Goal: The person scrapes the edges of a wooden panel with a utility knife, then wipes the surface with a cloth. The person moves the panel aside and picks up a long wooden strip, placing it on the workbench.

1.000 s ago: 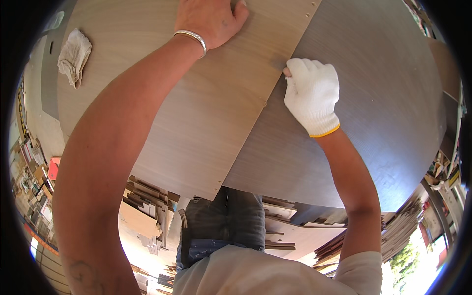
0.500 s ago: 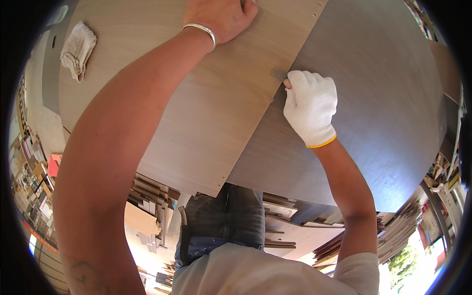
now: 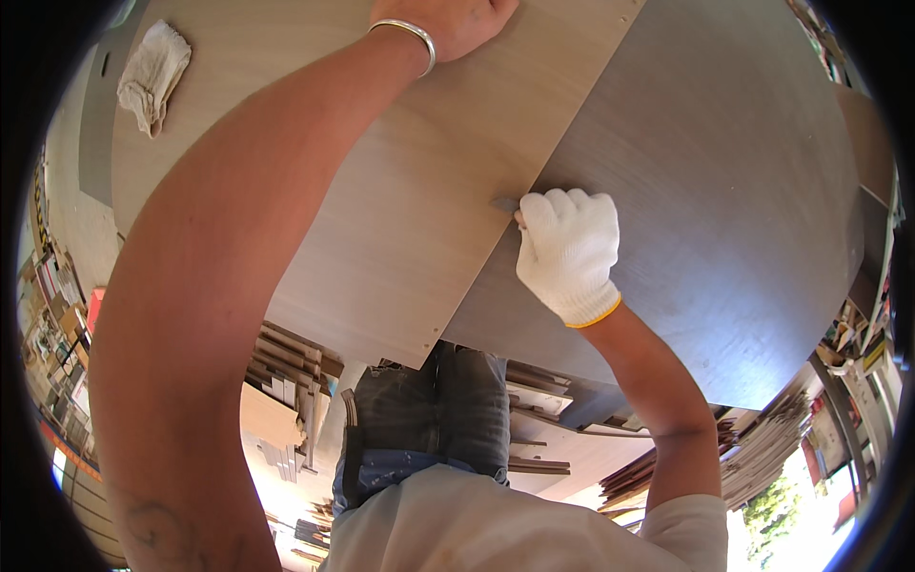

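My gloved right hand is closed around a small flat grey blade, whose tip sticks out over the edge of the light wood-toned panel. Most of what the fist grips is hidden. Under that hand lies a darker grey panel, with the light panel overlapping it. My bare left hand, with a silver bangle on the wrist, rests on the light panel at the top of the view. Its fingers are mostly cut off by the picture's edge. Small holes run along the light panel's edge.
A crumpled whitish cloth lies on the light panel at the far left. Below the panels, stacked boards and strips stand on both sides of my legs. More cut strips are piled at the lower right.
My right hand has slid with the blade along the light panel's edge, toward me and to the left. My left hand has shifted slightly up and right.
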`<state>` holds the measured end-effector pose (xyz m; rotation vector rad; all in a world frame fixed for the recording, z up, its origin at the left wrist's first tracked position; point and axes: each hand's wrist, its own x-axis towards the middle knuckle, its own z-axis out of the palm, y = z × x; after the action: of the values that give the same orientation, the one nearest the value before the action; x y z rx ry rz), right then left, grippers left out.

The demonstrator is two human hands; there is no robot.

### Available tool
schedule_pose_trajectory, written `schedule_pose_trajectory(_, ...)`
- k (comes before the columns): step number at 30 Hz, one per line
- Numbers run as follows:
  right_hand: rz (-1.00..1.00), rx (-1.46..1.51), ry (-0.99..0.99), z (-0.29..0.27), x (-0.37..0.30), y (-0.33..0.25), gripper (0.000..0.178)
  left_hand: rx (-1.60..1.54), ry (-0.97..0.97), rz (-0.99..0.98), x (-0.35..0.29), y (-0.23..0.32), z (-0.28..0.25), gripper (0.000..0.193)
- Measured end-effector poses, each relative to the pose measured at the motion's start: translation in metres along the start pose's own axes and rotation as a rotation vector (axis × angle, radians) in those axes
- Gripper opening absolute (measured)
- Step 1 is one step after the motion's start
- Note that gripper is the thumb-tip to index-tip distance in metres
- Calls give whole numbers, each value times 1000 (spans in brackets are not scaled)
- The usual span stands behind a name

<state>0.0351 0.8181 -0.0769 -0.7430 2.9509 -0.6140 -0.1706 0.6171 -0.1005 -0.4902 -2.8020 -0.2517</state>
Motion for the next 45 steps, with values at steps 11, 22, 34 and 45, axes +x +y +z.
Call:
schedule_pose_trajectory(11, 133, -26, 15, -9, 4, 0, 6, -27, 47, 10, 0, 0, -1, 58)
schedule_pose_trajectory(22, 36, -15, 12, -2, 5, -3, 16, -5, 55, 11, -4, -6, 4, 59)
schedule_pose_trajectory(34, -49, 178, -159, 9, -55, -53, 19, 9, 53, 24, 0, -1, 7, 58)
schedule_pose_trajectory(45, 83, 11, -15, 5, -19, -23, 21, -22, 36, 5, -2, -3, 7, 57)
